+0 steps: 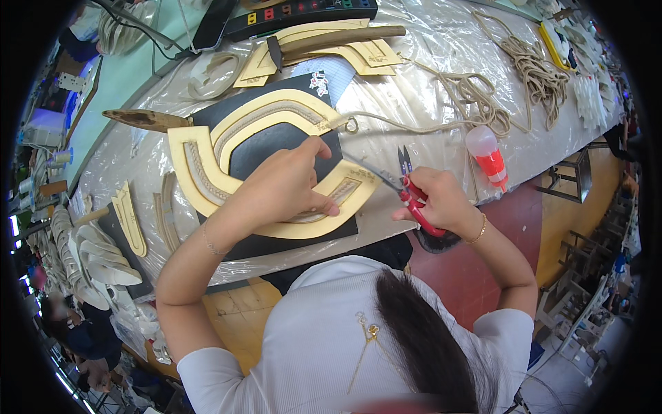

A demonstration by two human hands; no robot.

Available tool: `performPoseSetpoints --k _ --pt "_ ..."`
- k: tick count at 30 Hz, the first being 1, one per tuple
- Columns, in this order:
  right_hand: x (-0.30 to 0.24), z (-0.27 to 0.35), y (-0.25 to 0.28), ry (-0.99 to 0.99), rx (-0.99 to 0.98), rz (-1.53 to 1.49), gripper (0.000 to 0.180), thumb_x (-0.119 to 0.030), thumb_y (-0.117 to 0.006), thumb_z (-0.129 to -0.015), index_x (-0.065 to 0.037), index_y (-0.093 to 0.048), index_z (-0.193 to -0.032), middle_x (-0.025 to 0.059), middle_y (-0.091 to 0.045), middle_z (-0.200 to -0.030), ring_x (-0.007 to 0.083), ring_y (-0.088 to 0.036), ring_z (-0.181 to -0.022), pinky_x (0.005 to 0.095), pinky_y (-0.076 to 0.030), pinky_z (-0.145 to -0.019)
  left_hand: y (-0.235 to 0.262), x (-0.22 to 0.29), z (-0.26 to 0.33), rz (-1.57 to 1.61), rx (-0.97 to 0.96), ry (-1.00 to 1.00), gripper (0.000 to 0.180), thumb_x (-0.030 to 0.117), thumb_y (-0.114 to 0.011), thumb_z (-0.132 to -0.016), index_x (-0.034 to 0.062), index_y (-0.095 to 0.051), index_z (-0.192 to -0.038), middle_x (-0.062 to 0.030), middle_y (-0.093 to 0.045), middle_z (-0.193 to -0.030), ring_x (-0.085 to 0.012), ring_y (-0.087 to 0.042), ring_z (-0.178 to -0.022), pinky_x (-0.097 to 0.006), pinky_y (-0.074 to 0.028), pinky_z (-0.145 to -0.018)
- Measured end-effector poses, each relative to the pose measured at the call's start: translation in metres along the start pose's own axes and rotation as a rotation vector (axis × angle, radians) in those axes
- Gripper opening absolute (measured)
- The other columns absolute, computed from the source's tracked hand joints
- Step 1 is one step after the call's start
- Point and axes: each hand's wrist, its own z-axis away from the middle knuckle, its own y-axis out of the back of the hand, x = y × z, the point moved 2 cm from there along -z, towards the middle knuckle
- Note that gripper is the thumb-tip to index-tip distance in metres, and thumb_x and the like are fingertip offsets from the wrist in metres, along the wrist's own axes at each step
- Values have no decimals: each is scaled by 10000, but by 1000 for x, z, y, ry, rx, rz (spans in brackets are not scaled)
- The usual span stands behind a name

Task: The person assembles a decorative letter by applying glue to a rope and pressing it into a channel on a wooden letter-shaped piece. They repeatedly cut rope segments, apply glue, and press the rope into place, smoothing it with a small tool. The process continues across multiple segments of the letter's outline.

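Observation:
My left hand (293, 183) is over a cream-yellow curved template (183, 165), thumb and forefinger apart, the thumb resting by its lower slot. The other fingers are partly hidden. A beige braided strip (276, 107) lies along the template's slot, and a black board (258, 152) is underneath. In my right hand (441, 200) are red-handled scissors (422, 215), their thin blades pointing left toward the template's right end. Two dark pointed blades (405, 159) stick up just beyond that hand; whether they belong to a separate tool I cannot tell.
Beige cord (476, 103) runs from the template to a loose heap at the right. A red-and-clear squeeze bottle (487, 157) lies near the table edge. A wooden-handled hammer (338, 43) rests on more templates at the back. A pointed wooden stick (141, 119) lies left.

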Motion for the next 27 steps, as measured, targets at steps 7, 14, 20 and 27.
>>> performPoseSetpoints --k 7,14,20,27 --pt "31 25 13 -290 292 263 554 -401 -845 -720 -25 -603 -1047 119 -599 -951 314 -624 -809 396 -504 -690 -45 -45 -1 82 165 12 584 245 -910 -663 -16 -555 -1046 -120 -609 -753 -215 -542 -620 -320 -446 -597" --pt "57 62 -4 -462 296 270 434 -211 -809 -775 -10 -602 -1100 132 -595 -1028 314 -617 -914 395 -504 -785 -114 -75 17 -239 745 -284 497 253 -851 -712 25 -619 -1088 -132 -567 -1070 -337 -538 -982 -424 -441 -871" --pt "48 59 -1 -509 206 373 401 -236 -767 -819 -10 -622 -1118 143 -637 -1022 322 -629 -923 404 -515 -791 -139 -75 28 -494 707 -329 630 273 -774 -797 69 -573 -1358 -91 -532 -1158 -293 -489 -1027 -432 -394 -890" --pt "21 27 22 -413 196 467 344 -240 -754 -828 -16 -668 -1075 135 -660 -981 321 -625 -918 405 -507 -802 -141 -72 21 -614 699 -278 622 288 -726 -827 85 -562 -1392 -70 -509 -1191 -274 -464 -1035 -418 -377 -881"
